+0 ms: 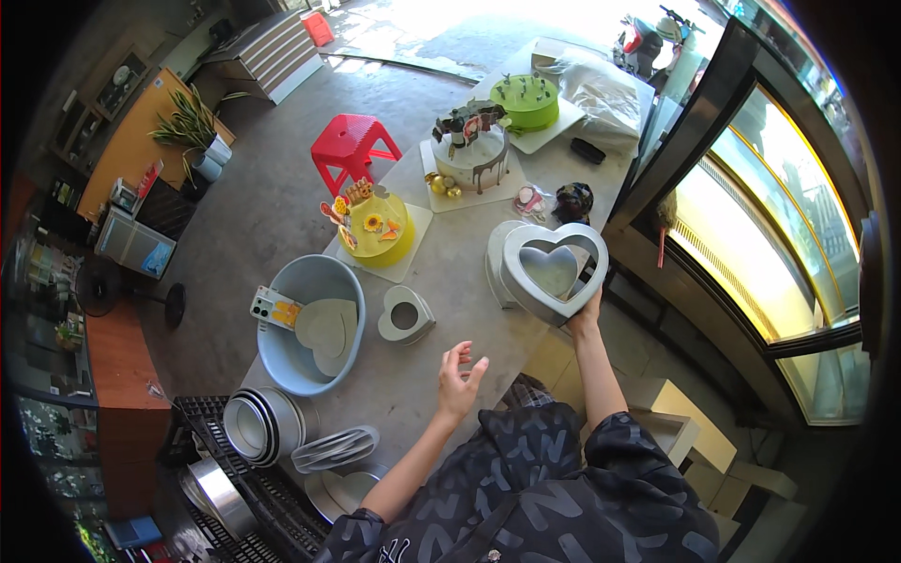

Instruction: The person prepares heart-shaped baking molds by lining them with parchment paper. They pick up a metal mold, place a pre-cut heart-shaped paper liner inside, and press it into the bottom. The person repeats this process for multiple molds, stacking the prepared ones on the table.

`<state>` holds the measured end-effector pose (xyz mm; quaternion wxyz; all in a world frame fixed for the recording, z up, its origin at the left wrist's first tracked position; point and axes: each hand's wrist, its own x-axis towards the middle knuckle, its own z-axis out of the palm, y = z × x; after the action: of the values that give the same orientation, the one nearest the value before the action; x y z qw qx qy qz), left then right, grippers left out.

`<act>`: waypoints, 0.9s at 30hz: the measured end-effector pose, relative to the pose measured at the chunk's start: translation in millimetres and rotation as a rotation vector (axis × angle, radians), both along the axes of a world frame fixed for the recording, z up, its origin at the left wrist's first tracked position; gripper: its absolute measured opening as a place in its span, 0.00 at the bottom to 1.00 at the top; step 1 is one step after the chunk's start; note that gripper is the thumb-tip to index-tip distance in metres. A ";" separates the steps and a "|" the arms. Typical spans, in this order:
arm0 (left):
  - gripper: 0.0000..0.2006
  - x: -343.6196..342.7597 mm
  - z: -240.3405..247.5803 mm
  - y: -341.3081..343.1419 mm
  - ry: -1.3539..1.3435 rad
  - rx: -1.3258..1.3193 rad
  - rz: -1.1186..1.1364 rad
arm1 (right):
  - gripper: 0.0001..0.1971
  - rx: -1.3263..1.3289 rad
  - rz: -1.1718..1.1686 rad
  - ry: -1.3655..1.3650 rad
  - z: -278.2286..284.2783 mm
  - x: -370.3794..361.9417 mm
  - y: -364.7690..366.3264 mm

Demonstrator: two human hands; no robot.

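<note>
My right hand (586, 308) grips a silver heart-shaped cake pan (519, 255) by its right side and holds it tilted above the table, its heart-shaped opening facing up. Behind its left side shows another silver heart-shaped rim (492, 266), partly covered. My left hand (457, 380) hovers over the near part of the table, fingers loosely curled and apart, with nothing in it. To its left lies a small heart-shaped piece with a round hole (424, 328). Farther left, a blue basin (266, 324) holds flat heart-shaped pieces (324, 328) and a packet with orange pictures (274, 308).
Along the table's far side stand a yellow cake (392, 239), a drip cake (460, 167) and a green cake (531, 108). Nested round pans (253, 427) sit at the near left above a black rack (253, 521). A glass display case (751, 253) borders the right.
</note>
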<state>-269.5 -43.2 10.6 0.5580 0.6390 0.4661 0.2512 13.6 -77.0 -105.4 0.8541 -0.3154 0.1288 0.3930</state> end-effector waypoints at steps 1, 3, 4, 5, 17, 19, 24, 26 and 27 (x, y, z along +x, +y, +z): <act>0.22 7.5 -6.6 3.5 0.022 0.017 -0.039 | 0.26 0.024 -0.022 0.010 -11.3 3.9 -0.4; 0.24 21.8 -15.1 10.7 0.062 0.055 -0.100 | 0.26 0.030 -0.071 -0.028 -23.6 2.1 6.8; 0.25 28.6 -16.8 14.9 0.076 0.073 -0.121 | 0.26 0.035 -0.090 -0.045 -25.7 -2.9 14.3; 0.27 35.2 -18.0 19.6 0.089 0.088 -0.139 | 0.28 -0.077 -0.138 -0.092 -8.5 -15.5 22.7; 0.40 97.2 -43.2 54.3 0.220 0.283 -0.409 | 0.42 -0.892 -0.061 -0.400 -2.3 -59.2 34.1; 0.41 102.5 -47.3 57.1 0.196 0.281 -0.392 | 0.43 -0.911 0.008 -0.451 2.4 -61.5 32.2; 0.41 113.0 -56.7 65.6 0.109 0.217 -0.296 | 0.42 -0.840 0.138 -0.395 45.8 -67.8 25.2; 0.41 121.2 -39.1 66.8 0.080 0.068 -0.244 | 0.42 -0.810 0.169 -0.394 51.1 -67.7 22.4; 0.40 125.0 -32.7 67.5 0.066 -0.006 -0.217 | 0.42 -0.791 0.185 -0.404 50.8 -70.2 19.8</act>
<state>-144.6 24.4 -22.1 0.5682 0.6920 0.4131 0.1665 -56.6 -57.2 -54.6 0.6373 -0.6980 0.0709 0.3189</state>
